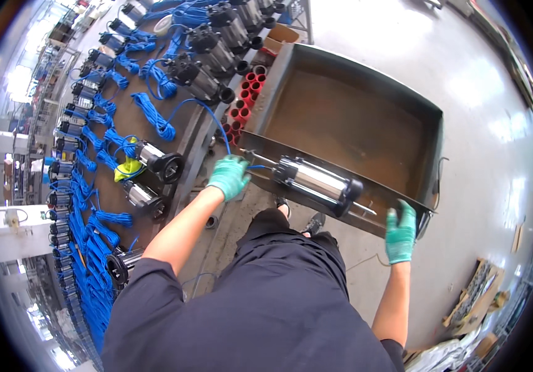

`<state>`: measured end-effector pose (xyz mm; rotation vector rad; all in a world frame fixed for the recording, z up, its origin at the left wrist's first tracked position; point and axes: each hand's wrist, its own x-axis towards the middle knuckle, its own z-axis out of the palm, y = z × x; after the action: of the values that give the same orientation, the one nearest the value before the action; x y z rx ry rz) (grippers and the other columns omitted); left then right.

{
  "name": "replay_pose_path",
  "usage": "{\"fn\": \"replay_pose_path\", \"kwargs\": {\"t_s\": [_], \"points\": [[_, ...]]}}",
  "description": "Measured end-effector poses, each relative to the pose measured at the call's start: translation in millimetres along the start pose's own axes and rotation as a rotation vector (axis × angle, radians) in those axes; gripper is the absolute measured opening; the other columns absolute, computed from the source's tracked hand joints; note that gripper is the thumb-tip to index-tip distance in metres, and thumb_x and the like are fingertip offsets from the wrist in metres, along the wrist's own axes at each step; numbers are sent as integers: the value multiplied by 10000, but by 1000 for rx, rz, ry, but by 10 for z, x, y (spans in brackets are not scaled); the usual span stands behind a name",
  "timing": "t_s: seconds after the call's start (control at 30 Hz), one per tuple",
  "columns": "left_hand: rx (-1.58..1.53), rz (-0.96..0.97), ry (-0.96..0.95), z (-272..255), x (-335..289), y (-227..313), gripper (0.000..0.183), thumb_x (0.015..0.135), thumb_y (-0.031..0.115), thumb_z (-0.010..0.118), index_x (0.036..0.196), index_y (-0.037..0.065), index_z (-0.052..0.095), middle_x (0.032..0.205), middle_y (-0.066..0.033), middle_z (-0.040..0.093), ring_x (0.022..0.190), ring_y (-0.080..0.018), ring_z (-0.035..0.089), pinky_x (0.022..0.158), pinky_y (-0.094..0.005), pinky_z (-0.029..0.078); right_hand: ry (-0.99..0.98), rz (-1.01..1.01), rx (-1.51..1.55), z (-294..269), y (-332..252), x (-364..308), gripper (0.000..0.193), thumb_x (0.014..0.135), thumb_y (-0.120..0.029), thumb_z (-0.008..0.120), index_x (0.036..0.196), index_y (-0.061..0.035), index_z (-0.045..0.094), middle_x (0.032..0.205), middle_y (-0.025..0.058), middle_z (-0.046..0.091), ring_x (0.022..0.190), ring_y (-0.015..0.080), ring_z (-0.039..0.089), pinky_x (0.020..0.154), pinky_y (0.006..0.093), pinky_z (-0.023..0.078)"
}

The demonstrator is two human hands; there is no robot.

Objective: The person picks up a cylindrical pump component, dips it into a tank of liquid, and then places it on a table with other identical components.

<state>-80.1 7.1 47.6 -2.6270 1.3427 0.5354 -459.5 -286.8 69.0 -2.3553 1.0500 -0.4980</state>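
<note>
Two gloved hands [229, 178] [401, 235] — one tank [372, 80], one yellow cloth [129, 168] — two shoes [315, 224].

No lettering or numbers readable anywhere. Silver motor [319, 184] lying across the edge of the metal tank [353, 115]: glare on casing, no marking legible. Motors lined up [214, 53] on the desk [186, 132]: any print too small, blurred. White panel [9, 239], far left: small greenish patch [45, 214], cannot tell whether a label. Tank sides: nothing legible.
</note>
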Motion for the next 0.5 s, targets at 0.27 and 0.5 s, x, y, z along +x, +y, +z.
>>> {"fn": "replay_pose_path", "kwargs": {"t_s": [0.27,0.5], "points": [[-1,133,-108,33,230,-199,418,896,389,644,1219,126,678,1209,-122,649,1183,-313,575,1112,-538,331,-511,-115,-142,533,-1082,746,233,869,-158,609,1074,-57,654,1102,191,661,909,413,659,814,479,534],[-126,382,-61,-645,222,-684,391,940,439,592,904,60,682,867,-175,665,879,-387,641,800,-488,496,-664,42,7,196,-1020,1048,83,808,-34,568,846,-1,634,820,202,651,706,337,643,683,412,503]]}}
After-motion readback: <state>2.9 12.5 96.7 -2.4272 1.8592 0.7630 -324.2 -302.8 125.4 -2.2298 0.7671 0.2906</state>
